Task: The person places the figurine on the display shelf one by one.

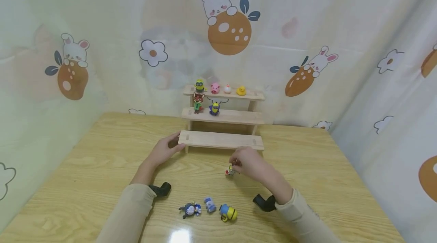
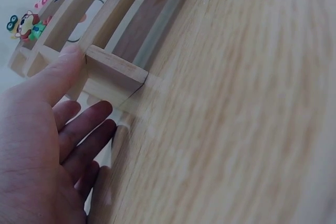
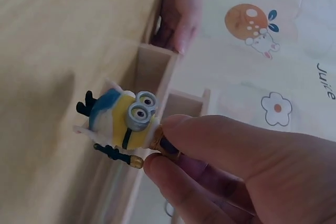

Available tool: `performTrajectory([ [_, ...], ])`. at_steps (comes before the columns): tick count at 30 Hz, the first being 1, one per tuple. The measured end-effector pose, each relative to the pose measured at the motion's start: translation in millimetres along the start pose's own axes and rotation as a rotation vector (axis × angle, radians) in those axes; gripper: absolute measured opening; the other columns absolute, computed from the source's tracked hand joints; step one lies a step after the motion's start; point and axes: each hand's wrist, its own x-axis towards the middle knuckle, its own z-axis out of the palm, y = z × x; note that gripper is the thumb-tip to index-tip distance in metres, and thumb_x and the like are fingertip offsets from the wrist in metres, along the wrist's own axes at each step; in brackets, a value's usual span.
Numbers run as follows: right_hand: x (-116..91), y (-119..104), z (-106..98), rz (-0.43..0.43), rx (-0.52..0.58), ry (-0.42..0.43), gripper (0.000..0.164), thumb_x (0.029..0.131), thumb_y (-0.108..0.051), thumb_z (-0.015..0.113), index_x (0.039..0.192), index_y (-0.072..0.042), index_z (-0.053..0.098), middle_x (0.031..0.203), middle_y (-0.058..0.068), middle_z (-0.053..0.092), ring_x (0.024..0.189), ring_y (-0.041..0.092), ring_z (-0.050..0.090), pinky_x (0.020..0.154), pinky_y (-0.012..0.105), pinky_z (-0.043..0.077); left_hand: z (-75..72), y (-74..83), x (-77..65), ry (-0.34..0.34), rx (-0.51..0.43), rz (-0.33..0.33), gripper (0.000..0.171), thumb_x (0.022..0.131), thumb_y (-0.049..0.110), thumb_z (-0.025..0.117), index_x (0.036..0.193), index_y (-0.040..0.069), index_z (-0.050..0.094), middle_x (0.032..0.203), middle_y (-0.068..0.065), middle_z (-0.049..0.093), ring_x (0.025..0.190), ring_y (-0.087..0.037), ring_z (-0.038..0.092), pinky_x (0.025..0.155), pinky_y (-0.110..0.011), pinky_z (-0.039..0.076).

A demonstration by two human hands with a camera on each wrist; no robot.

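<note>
My right hand [image 1: 252,162] pinches a yellow minion figurine [image 3: 118,116] by the top of its head, between thumb and fingers. The minion has silver goggles, and hangs above the table just in front of the three-tier wooden shelf [image 1: 220,139]. In the right wrist view it lies sideways, feet to the left. At the shelf's left end is my left hand [image 1: 164,149]. Its thumb touches the end of the lowest board, while the other fingers stay loosely extended beside it, apart from the wood, in the left wrist view.
On the top tier stand a minion [image 1: 199,85], a pink pig [image 1: 215,88], a white chicken [image 1: 227,89] and a yellow duck [image 1: 241,90]. A fox [image 1: 198,103] and a caped minion [image 1: 214,108] occupy the middle tier. Several figurines, including a blue-and-yellow minion [image 1: 228,212], lie on the near table.
</note>
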Motion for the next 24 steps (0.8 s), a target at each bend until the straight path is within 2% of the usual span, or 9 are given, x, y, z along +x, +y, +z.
performTrajectory([
  [7, 23, 9, -36, -0.014, -0.088, 0.058, 0.005, 0.081, -0.009, 0.073, 0.086, -0.008, 0.074, 0.081, 0.000, 0.067, 0.071, 0.009, 0.062, 0.062, 0.021, 0.051, -0.2, 0.5, -0.4, 0.006, 0.011, 0.011, 0.078, 0.088, 0.052, 0.060, 0.148, 0.010, 0.034, 0.134, -0.014, 0.056, 0.134, -0.034, 0.041, 0.112, -0.057, 0.026],
  [12, 49, 18, -64, -0.013, -0.106, 0.085, 0.008, 0.082, -0.009, 0.071, 0.089, -0.005, 0.073, 0.084, 0.004, 0.069, 0.075, 0.014, 0.066, 0.068, 0.027, 0.055, -0.4, 0.8, -0.5, -0.004, 0.008, 0.000, 0.079, 0.088, 0.054, 0.059, 0.148, 0.010, 0.033, 0.134, -0.013, 0.056, 0.135, -0.033, 0.040, 0.112, -0.056, 0.027],
  [19, 91, 28, -97, 0.041, -0.127, 0.023, 0.014, 0.086, -0.009, 0.068, 0.097, -0.002, 0.073, 0.091, 0.009, 0.073, 0.083, 0.019, 0.068, 0.075, 0.033, 0.057, -1.2, 1.2, -0.7, 0.009, 0.023, 0.006, 0.078, 0.088, 0.054, 0.059, 0.147, 0.010, 0.035, 0.133, -0.012, 0.058, 0.135, -0.033, 0.041, 0.113, -0.055, 0.027],
  [24, 116, 39, -104, 0.026, -0.213, 0.012, 0.014, 0.086, -0.007, 0.065, 0.097, -0.003, 0.073, 0.092, 0.011, 0.073, 0.087, 0.023, 0.067, 0.080, 0.037, 0.055, -0.6, 1.8, -0.4, 0.010, 0.023, 0.019, 0.076, 0.088, 0.052, 0.060, 0.147, 0.010, 0.036, 0.130, -0.013, 0.059, 0.133, -0.033, 0.043, 0.112, -0.055, 0.028],
])
